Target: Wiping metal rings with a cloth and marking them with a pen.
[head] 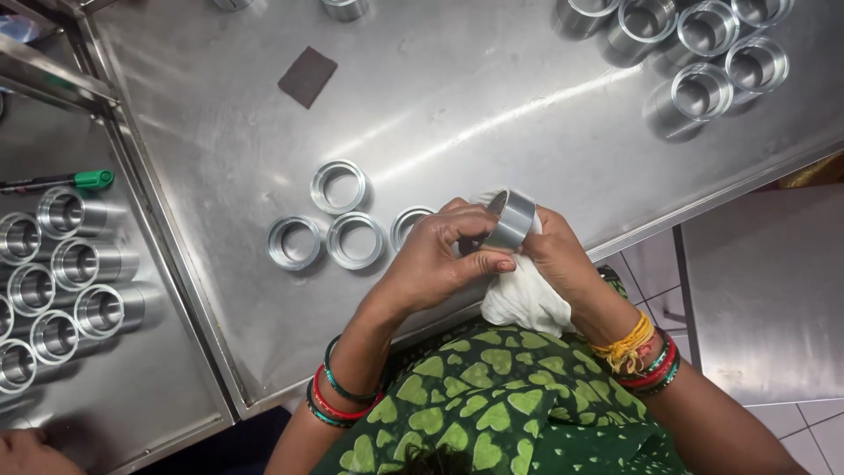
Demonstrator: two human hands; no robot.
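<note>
While my left hand (444,255) and right hand (549,251) grip the metal ring (510,220) through the white cloth (523,295), I fear it slipping onto the counter (492,114).

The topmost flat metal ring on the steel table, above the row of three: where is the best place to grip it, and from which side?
Probably from above: the topmost ring lies flat, hole up, apart from the other rings. Pinch its thin wall, one finger inside the hole and one outside. The left hand is nearer.
</note>
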